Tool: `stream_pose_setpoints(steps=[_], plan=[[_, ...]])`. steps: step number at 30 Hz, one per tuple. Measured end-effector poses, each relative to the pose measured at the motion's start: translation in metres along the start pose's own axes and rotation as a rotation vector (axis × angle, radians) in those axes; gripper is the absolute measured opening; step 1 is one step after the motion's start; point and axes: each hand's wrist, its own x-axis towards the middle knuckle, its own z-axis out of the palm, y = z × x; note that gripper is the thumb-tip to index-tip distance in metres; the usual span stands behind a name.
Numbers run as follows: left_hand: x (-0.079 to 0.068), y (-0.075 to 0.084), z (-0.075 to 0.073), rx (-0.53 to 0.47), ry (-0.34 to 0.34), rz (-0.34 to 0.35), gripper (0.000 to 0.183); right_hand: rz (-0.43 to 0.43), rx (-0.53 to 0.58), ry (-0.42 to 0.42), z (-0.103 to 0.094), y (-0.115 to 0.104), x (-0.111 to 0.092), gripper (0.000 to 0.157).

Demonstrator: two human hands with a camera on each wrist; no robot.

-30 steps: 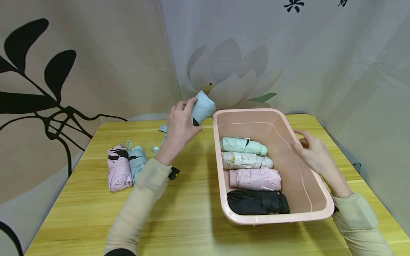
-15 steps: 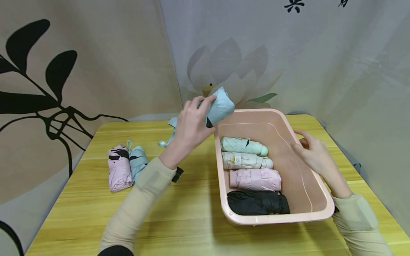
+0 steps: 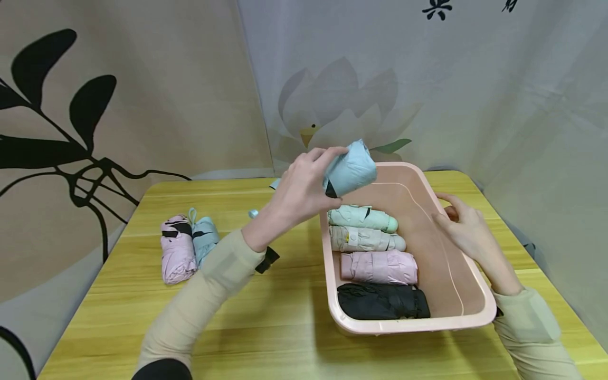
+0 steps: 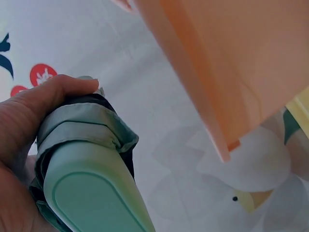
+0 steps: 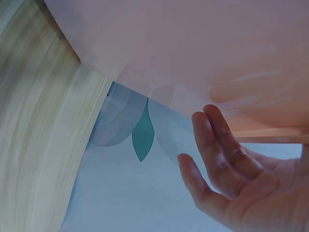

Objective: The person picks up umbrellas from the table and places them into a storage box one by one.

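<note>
My left hand (image 3: pixel 304 184) grips a folded light blue umbrella (image 3: pixel 355 168), raised over the bin's far left corner. In the left wrist view the umbrella's smooth green-looking handle end (image 4: pixel 96 188) and its wrapped fabric show beside my thumb. My right hand (image 3: pixel 463 227) rests at the right rim of a pink plastic bin (image 3: pixel 446 253), thumb over the inner side. Its fingers (image 5: pixel 224 145) spread loosely along the outer wall in the right wrist view. Inside the bin lie a mint umbrella (image 3: pixel 363 218), a white one (image 3: pixel 366 239), a pink one (image 3: pixel 379 266) and a black one (image 3: pixel 382 301).
On the wooden table (image 3: pixel 266 327), a pink folded umbrella (image 3: pixel 178 250) and a blue one (image 3: pixel 204 237) lie side by side at the left, the blue one partly behind my left forearm. A printed curtain (image 3: pixel 190 95) hangs behind the table.
My left hand has carried the blue umbrella to the right, from beside the bin to over its far left corner. The right hand has stayed at the rim.
</note>
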Motion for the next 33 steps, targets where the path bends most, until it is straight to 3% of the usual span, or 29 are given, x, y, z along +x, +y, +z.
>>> stream_pose_setpoints(steps=[11,18,28,33], plan=[[0.006,0.026,-0.003,-0.032,-0.143,0.07,0.079,0.013,0.004,-0.018,0.0,0.0,0.0,0.049],[0.008,0.04,0.003,-0.031,-0.197,0.17,0.079,0.017,0.004,-0.016,0.0,-0.001,0.0,0.049],[0.015,0.066,0.012,-0.122,-0.337,0.234,0.082,0.021,-0.002,-0.024,-0.001,0.0,-0.001,0.049],[0.018,0.079,0.017,-0.112,-0.413,0.262,0.071,-0.07,-0.034,0.025,-0.002,0.003,-0.004,0.041]])
